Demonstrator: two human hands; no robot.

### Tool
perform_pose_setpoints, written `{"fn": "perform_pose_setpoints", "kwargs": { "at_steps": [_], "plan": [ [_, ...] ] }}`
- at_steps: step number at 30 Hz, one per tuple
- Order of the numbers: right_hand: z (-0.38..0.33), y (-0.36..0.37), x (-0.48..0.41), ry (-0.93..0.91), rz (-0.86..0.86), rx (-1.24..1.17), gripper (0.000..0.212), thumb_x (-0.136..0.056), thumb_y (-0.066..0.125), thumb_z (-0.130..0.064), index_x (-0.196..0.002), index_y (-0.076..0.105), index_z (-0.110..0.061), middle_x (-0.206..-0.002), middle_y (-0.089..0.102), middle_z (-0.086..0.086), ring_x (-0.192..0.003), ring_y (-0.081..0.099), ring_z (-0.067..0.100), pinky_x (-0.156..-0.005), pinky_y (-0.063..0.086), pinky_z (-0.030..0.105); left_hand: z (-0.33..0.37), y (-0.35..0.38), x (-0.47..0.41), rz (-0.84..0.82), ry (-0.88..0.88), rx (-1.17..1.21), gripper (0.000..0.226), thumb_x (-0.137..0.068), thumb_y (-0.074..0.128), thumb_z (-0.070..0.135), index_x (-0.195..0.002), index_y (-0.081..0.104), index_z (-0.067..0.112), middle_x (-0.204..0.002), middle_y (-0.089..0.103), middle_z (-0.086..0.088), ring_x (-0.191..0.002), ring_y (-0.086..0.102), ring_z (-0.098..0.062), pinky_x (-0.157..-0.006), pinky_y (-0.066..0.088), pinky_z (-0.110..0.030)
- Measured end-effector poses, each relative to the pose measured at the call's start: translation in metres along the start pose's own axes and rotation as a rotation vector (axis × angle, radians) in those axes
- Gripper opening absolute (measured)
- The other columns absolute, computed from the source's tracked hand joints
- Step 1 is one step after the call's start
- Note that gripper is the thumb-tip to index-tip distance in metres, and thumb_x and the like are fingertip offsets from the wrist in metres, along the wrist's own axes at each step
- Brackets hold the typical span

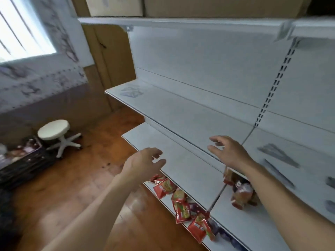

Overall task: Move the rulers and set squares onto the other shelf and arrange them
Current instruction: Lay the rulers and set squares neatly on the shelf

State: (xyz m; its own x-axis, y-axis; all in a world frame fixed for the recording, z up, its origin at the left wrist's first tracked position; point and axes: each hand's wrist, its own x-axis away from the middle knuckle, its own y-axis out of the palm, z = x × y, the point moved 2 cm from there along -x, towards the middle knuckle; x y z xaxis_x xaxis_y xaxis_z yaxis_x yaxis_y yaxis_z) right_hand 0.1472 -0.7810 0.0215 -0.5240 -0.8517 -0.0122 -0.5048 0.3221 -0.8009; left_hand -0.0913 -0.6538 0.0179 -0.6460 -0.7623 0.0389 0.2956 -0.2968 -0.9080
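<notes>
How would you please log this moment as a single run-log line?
left hand: open, empty | right hand: open, empty | clear plastic set squares: far left of white metal middle shelf | grey rulers: right section

White is seen on the shelves [190,113] and stool [53,128]; red on the snack packets [181,209]; orange-brown on the floor [76,178].

- A shelving unit [199,113] fills the right side, its boards stepping down toward the viewer.
- A set square [131,91] lies at the left end of the middle shelf; rulers [278,156] (blurred) lie on the next bay to the right.
- Snack packets [181,203] sit on the lowest shelf, under the board above.
- Boxes [217,6] rest on the top shelf.
- A stool [54,131] stands on the floor at left, a crate [23,160] just beside it.
- Both hands, left [145,163] and right [228,153], hover before the shelves, fingers spread, holding nothing.
</notes>
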Motion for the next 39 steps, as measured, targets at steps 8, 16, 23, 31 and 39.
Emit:
{"fn": "perform_pose_setpoints", "kwargs": {
  "at_steps": [8,16,23,31,39],
  "plan": [
    [-0.105,0.079,-0.065,-0.087,-0.125,-0.007,0.041,-0.09,0.059,-0.04,-0.128,0.055,-0.025,-0.131,0.053,-0.004,-0.115,0.053,0.011,-0.095,0.043,0.029,-0.105,-0.036,-0.009,0.036,-0.14,0.061,0.032,-0.09,0.052,0.047,-0.118,0.061,0.036,-0.109,0.065,0.018,-0.096,0.06,-0.009,-0.078,0.048,-0.026],
    [-0.152,0.138,-0.169,-0.087,-0.143,-0.092,0.04,-0.09,0.06,-0.041,-0.127,0.055,-0.025,-0.131,0.054,-0.006,-0.115,0.053,0.01,-0.094,0.043,0.028,-0.171,-0.051,-0.09,0.068,-0.16,0.114,0.034,-0.091,0.052,0.048,-0.122,0.06,0.034,-0.114,0.064,0.016,-0.095,0.059,-0.005,-0.077,0.05,-0.021],
    [-0.192,0.194,-0.304,-0.092,-0.118,-0.186,0.039,-0.092,0.057,-0.039,-0.129,0.054,-0.026,-0.132,0.053,-0.007,-0.117,0.051,0.009,-0.088,0.037,0.021,-0.233,-0.075,-0.218,0.049,-0.154,0.091,0.034,-0.091,0.055,0.047,-0.121,0.061,0.032,-0.111,0.065,0.016,-0.094,0.061,-0.003,-0.079,0.053,-0.02],
    [-0.214,0.23,-0.404,-0.037,-0.083,-0.141,0.045,-0.091,0.056,-0.038,-0.133,0.051,-0.024,-0.139,0.048,-0.005,-0.128,0.044,0.011,-0.102,0.033,0.024,-0.281,-0.1,-0.337,0.054,-0.086,0.069,0.033,-0.09,0.056,0.049,-0.119,0.06,0.035,-0.104,0.062,0.021,-0.088,0.057,0.003,-0.07,0.045,-0.014],
    [-0.253,0.27,-0.471,-0.134,-0.084,0.139,0.06,-0.093,0.05,-0.047,-0.145,0.035,-0.02,-0.154,0.029,-0.005,-0.142,0.023,0.013,-0.116,0.019,0.027,-0.329,-0.126,-0.455,0.015,0.045,0.105,0.031,-0.091,0.058,0.042,-0.12,0.062,0.03,-0.111,0.065,0.014,-0.087,0.058,0.0,-0.064,0.042,-0.009]
  ]
}}
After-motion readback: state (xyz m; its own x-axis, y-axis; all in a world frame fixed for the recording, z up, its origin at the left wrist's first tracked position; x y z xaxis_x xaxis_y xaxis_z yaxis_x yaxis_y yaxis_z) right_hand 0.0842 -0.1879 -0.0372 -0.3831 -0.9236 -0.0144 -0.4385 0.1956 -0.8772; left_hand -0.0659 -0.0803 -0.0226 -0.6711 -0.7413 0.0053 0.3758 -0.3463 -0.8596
